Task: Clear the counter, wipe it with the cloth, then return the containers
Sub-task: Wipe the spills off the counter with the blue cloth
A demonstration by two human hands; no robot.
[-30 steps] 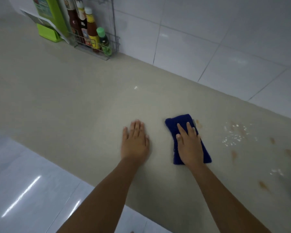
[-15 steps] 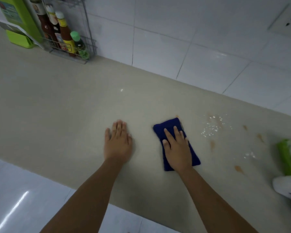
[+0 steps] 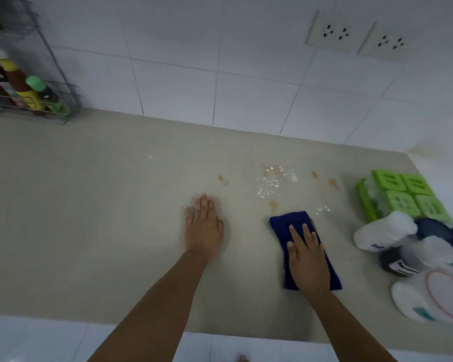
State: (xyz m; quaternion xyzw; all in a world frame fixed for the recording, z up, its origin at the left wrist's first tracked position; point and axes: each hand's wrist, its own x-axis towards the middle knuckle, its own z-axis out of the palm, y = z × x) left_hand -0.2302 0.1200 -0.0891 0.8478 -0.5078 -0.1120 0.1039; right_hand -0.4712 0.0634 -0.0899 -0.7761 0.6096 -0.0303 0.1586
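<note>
Right hand (image 3: 307,259) pressing flat, fingers straight, on blue cloth (image 3: 288,223), frame center-right; left hand (image 3: 203,226) resting flat, released, on counter (image 3: 89,205).

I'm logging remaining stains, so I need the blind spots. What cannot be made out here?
Head view: counter beneath the blue cloth and right hand, covered by them.
Head view: counter beneath the left hand, hidden by it.
Head view: containers at right, motion-blurred and cut by the edge; labels unreadable.
Head view: bottles in the rack, blurred, cut by the left edge.
</note>
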